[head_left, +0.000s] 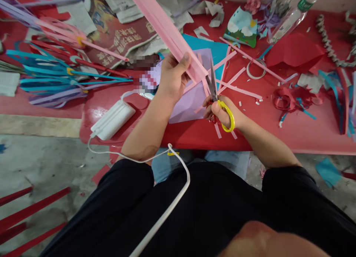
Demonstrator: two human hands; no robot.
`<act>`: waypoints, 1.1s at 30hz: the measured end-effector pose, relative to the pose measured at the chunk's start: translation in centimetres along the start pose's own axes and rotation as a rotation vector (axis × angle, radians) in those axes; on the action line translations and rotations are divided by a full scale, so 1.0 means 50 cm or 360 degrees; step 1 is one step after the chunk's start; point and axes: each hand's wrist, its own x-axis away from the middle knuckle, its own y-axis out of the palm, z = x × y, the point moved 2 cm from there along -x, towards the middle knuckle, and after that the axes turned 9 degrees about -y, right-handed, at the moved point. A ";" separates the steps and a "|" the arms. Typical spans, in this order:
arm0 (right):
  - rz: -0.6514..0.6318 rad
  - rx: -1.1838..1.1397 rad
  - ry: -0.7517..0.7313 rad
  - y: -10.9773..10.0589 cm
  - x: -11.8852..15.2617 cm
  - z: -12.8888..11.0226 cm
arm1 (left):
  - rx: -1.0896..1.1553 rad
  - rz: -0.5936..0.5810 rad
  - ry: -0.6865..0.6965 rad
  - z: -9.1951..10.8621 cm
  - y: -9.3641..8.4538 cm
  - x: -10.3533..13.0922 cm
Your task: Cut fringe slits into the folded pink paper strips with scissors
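My left hand (175, 75) grips a long folded length of pink paper (167, 31), thumb on top, its lower end pointing right and down. In my right hand (222, 110) is a pair of scissors (228, 114) with yellow handles. Their blades are parted at the lower end of the pink paper; whether they touch its edge I cannot tell. Cut pink strips (241, 90) lie loose around the blades. Beneath my hands are a lilac sheet (180, 109) and a blue sheet (219, 49).
On the red table (278, 131), blue paper-strip bundles (47, 72) and a white power bank (112, 120) with its cable lie at left. At right are a tape roll (256, 69), a plastic bottle (292, 20), red paper (294, 51) and scraps. Newspaper (125, 7) covers the back.
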 end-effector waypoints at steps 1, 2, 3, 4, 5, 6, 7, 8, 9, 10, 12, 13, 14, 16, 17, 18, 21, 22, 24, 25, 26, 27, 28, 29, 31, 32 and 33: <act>-0.0006 0.0041 -0.0017 0.000 0.000 -0.002 | 0.0013 0.0020 0.0005 -0.003 0.000 0.000; -0.0012 0.0076 -0.0028 0.000 0.000 -0.003 | 0.0027 0.0022 0.0010 -0.006 0.000 0.001; -0.0016 0.0103 -0.0035 -0.001 0.000 -0.005 | 0.0039 0.0010 0.0010 -0.010 -0.001 0.001; -0.0017 0.0119 -0.0039 -0.001 0.000 -0.006 | 0.0038 -0.0018 -0.0002 -0.014 -0.001 0.002; -0.0013 0.0128 -0.0040 -0.002 -0.001 -0.007 | 0.0020 -0.0056 -0.0028 -0.018 -0.002 0.002; -0.0006 0.0132 -0.0043 -0.002 -0.001 -0.008 | -0.0011 -0.0096 -0.0062 -0.022 -0.003 0.004; 0.0005 0.0133 -0.0047 -0.003 -0.002 -0.009 | -0.0045 -0.0132 -0.0094 -0.025 -0.003 0.005; 0.0019 0.0132 -0.0049 -0.004 -0.002 -0.010 | -0.0073 -0.0159 -0.0114 -0.026 -0.004 0.007; 0.0032 0.0132 -0.0049 -0.004 -0.003 -0.010 | -0.0094 -0.0177 -0.0126 -0.027 -0.003 0.010; 0.0044 0.0136 -0.0045 -0.005 -0.003 -0.011 | -0.0112 -0.0193 -0.0133 -0.026 -0.003 0.012; 0.0068 0.0150 -0.0035 -0.005 -0.004 -0.011 | -0.0157 -0.0213 -0.0144 -0.022 -0.001 0.017; 0.0075 0.0156 -0.0033 -0.005 -0.004 -0.011 | -0.0188 -0.0223 -0.0157 -0.020 0.000 0.020; 0.0079 0.0162 -0.0039 -0.005 -0.004 -0.010 | -0.0221 -0.0234 -0.0173 -0.019 0.000 0.022; 0.0075 0.0178 -0.0060 -0.004 -0.003 -0.010 | -0.0272 -0.0251 -0.0205 -0.018 0.001 0.024; 0.0068 0.0188 -0.0069 -0.004 -0.003 -0.010 | -0.0285 -0.0261 -0.0220 -0.018 0.001 0.025; 0.0061 0.0199 -0.0071 -0.004 -0.003 -0.010 | -0.0283 -0.0268 -0.0228 -0.019 0.001 0.026; 0.0052 0.0221 -0.0032 -0.005 -0.002 -0.012 | -0.0225 -0.0258 -0.0226 -0.022 0.003 0.025; 0.0047 0.0227 -0.0015 -0.005 -0.001 -0.014 | -0.0201 -0.0242 -0.0226 -0.023 0.004 0.024; 0.0033 0.0241 0.0007 -0.005 -0.001 -0.017 | -0.0161 -0.0212 -0.0240 -0.025 0.006 0.022; 0.0026 0.0247 0.0012 -0.005 0.000 -0.018 | -0.0144 -0.0205 -0.0249 -0.025 0.007 0.021; 0.0019 0.0254 0.0016 -0.005 0.000 -0.019 | -0.0127 -0.0204 -0.0255 -0.025 0.007 0.021; 0.0014 0.0261 0.0017 -0.005 0.000 -0.020 | -0.0116 -0.0210 -0.0256 -0.025 0.007 0.021; 0.0015 0.0266 0.0013 -0.006 0.000 -0.020 | -0.0119 -0.0224 -0.0260 -0.025 0.008 0.022; 0.0019 0.0271 0.0007 -0.006 -0.001 -0.020 | -0.0133 -0.0233 -0.0262 -0.024 0.008 0.024; 0.0033 0.0280 -0.0006 -0.007 -0.001 -0.019 | -0.0181 -0.0243 -0.0279 -0.023 0.009 0.028; 0.0040 0.0284 -0.0010 -0.008 -0.001 -0.019 | -0.0202 -0.0240 -0.0290 -0.022 0.011 0.031; 0.0045 0.0289 -0.0011 -0.008 -0.001 -0.018 | -0.0216 -0.0232 -0.0303 -0.022 0.012 0.032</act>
